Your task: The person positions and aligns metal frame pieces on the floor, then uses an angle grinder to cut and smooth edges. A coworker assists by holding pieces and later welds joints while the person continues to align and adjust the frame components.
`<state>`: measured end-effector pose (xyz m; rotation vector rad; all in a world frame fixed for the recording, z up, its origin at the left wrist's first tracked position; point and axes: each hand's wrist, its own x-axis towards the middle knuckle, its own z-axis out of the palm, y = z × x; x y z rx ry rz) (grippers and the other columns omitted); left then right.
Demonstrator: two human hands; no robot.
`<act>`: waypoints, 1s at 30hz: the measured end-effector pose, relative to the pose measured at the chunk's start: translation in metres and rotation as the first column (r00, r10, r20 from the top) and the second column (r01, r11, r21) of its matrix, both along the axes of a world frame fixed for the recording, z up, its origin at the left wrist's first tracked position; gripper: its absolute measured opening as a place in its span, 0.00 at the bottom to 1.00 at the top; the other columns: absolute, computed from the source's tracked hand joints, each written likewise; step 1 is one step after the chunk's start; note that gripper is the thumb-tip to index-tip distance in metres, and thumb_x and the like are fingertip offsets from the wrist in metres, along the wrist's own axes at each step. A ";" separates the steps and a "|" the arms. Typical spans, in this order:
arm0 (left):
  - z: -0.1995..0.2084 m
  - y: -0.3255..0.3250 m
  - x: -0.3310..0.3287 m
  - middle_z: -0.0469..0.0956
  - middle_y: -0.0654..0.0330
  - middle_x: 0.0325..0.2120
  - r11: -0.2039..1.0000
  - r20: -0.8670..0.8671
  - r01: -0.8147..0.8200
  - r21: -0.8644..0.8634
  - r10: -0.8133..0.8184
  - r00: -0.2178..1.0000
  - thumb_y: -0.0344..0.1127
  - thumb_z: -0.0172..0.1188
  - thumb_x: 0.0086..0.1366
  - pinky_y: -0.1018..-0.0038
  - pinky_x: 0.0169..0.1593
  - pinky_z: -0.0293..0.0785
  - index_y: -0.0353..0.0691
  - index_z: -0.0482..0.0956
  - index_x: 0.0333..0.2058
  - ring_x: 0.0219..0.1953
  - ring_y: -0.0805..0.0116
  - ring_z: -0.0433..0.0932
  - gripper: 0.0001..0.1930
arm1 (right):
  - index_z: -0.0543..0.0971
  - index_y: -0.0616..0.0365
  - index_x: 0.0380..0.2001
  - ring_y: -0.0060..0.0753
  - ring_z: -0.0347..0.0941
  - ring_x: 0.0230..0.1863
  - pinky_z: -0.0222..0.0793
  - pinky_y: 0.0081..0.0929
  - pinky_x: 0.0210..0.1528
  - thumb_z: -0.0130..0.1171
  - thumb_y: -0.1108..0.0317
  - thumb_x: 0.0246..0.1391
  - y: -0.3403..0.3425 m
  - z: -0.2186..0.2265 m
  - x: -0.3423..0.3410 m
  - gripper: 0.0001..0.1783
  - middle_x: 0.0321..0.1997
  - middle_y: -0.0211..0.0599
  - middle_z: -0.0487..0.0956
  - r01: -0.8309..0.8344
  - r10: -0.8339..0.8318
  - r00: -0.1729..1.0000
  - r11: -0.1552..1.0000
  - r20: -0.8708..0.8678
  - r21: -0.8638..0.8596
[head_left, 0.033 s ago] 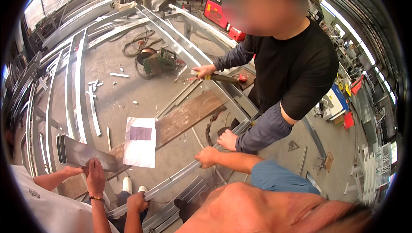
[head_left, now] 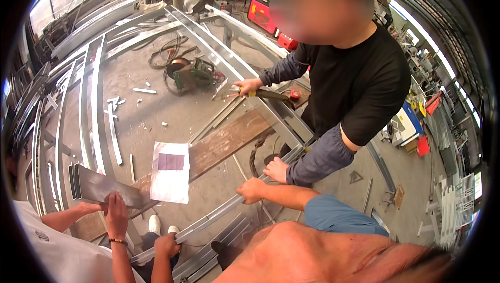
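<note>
A long silver metal rail (head_left: 208, 217) runs slantwise in front of me. My left hand (head_left: 166, 245) is wrapped round its near-left part. Farther along to the right, my right hand (head_left: 251, 190) is closed on the same rail. Just beyond it, the hand (head_left: 276, 170) of a person in black rests at the rail. That person's other hand (head_left: 248, 87) grips a tool with a thick dark cable. To the left, a person in a white shirt holds a grey metal channel piece (head_left: 104, 186) with both hands. A white sheet (head_left: 171, 192) with a purple block is near the rail.
A brown plank (head_left: 229, 139) crosses the floor below. Beyond it stands a green machine with a round disc (head_left: 190, 76) and tangled cables. Long metal profiles (head_left: 96, 106) lie at left, with small offcuts (head_left: 144, 91) scattered about. More rails (head_left: 216, 246) lie near my feet.
</note>
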<state>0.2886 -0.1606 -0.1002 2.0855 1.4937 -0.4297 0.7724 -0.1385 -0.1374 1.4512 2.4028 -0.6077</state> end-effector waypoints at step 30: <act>-0.027 0.007 -0.002 0.87 0.49 0.38 0.992 0.121 0.036 0.118 -0.051 0.991 0.40 0.70 0.52 0.52 0.47 0.81 0.44 0.83 0.50 0.41 0.44 0.85 0.24 | 0.83 0.53 0.39 0.53 0.86 0.39 0.82 0.50 0.40 0.70 0.48 0.45 0.011 -0.007 0.007 0.23 0.35 0.44 0.87 0.015 -0.015 1.000 0.999 -0.017 -0.034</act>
